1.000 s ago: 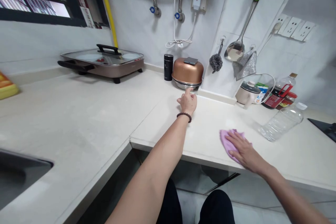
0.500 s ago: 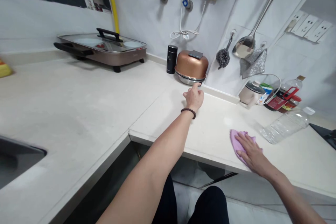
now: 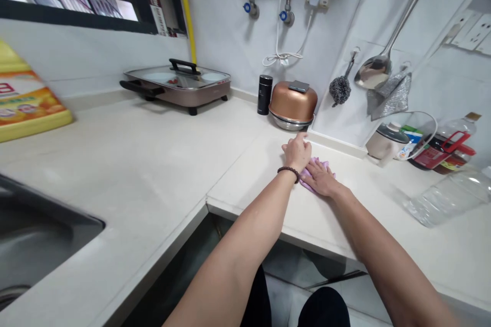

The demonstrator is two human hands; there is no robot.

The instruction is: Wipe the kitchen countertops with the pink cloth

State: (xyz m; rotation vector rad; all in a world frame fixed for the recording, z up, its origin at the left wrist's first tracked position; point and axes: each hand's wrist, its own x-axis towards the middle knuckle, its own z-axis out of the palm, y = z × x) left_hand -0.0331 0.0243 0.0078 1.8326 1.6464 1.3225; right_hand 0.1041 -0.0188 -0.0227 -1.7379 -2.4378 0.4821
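Observation:
My right hand (image 3: 321,178) presses flat on a pink cloth (image 3: 330,167) on the white countertop, its fingers spread over it. Just left of it and close by, my left hand (image 3: 298,150), with a dark bead bracelet (image 3: 289,169) on its wrist, reaches towards the steel pan (image 3: 289,123). Its fingers are curled, with one stretched towards a dark piece at the pan's rim; whatever they hold is hidden. An upturned copper-coloured bowl (image 3: 292,99) covers the pan, and a small dark flat object (image 3: 298,86) rests on top. Beside it stands a black flask (image 3: 264,94).
An electric griddle (image 3: 180,93) with a glass lid sits at the back left. A yellow jug (image 3: 30,97) and a sink (image 3: 46,225) are at the left. To the right lie a clear plastic bottle (image 3: 448,196), a small pot (image 3: 387,140) and jars. A ladle (image 3: 374,71) hangs on the wall.
My right hand has slid the pink cloth leftwards and away from the counter's front edge, up beside my left hand. My left hand has stayed at the pan. The view has turned left.

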